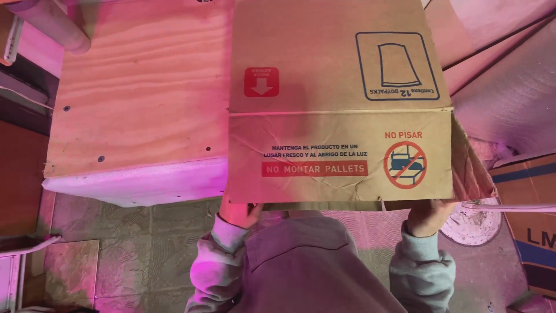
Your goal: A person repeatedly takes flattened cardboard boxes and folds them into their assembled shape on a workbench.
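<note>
- The person stands over a plywood table (pixel 133 87), both arms out in grey sleeves, gripping a cardboard box (pixel 339 104) by its near edge.
- The left hand (pixel 238 212) is curled under the box's near left corner; only the knuckles and wrist show, so how tightly the fingers close I cannot tell, but it clearly has the cardboard in its hold.
- The right hand (pixel 427 215) does the same at the near right corner, its fingers hidden beneath the lower flap.
- The box lies partly on the table's right end and hangs past it toward the person, one printed panel facing up and a second panel folded down toward the near side along a crease.
- At the right side a loose flap (pixel 472 168) splays outward, crumpled.
- By my reading the box is being positioned or turned over on the table; any further move would want both grips kept even, since the cardboard looks soft and creased.
- On the right, near the floor, stands another carton (pixel 536 220); the tiled floor (pixel 145 249) shows below the table.
</note>
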